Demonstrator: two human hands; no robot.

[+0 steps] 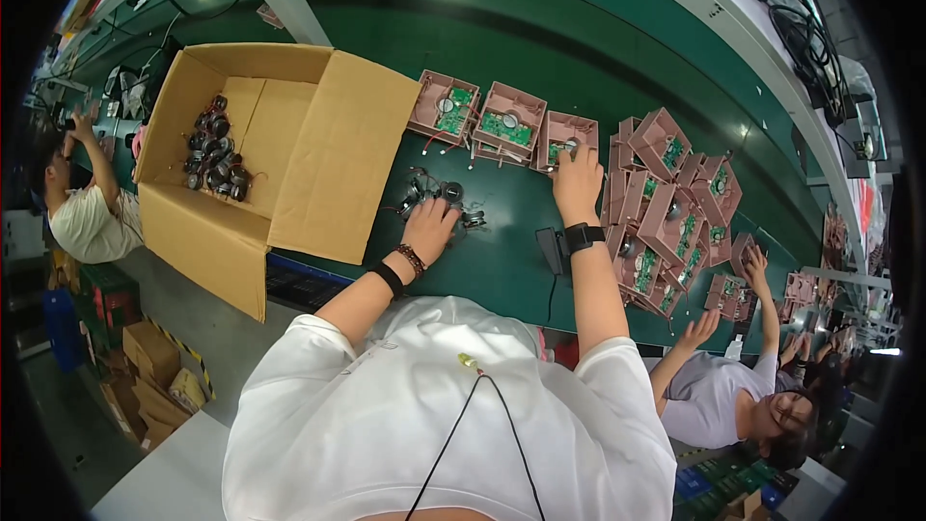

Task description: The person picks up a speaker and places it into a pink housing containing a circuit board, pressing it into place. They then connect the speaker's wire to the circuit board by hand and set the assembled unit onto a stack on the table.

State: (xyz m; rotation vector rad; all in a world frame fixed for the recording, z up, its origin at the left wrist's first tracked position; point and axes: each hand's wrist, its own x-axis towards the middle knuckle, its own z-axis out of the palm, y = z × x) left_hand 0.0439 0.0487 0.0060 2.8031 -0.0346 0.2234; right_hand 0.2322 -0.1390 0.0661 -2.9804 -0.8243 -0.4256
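On the green work surface, my left hand [431, 229] rests with spread fingers on a small heap of round black speakers [451, 193] with thin wires. My right hand [579, 181] reaches into an open pink plastic housing [584, 125], its fingertips closed on a round speaker [571, 145] beside the green circuit board. Left of it are two more pink housings, one [508, 121] on top of another and one [446, 106] further left; each shows a board and a round speaker. The undersides of my fingers are hidden.
A large open cardboard box [299, 150] with several speakers [214, 150] inside stands at left. Stacked pink housings [666, 212] rise at right. A dark block with a cable [553, 249] lies near my right wrist. A co-worker's hand [755, 270] handles a housing further right.
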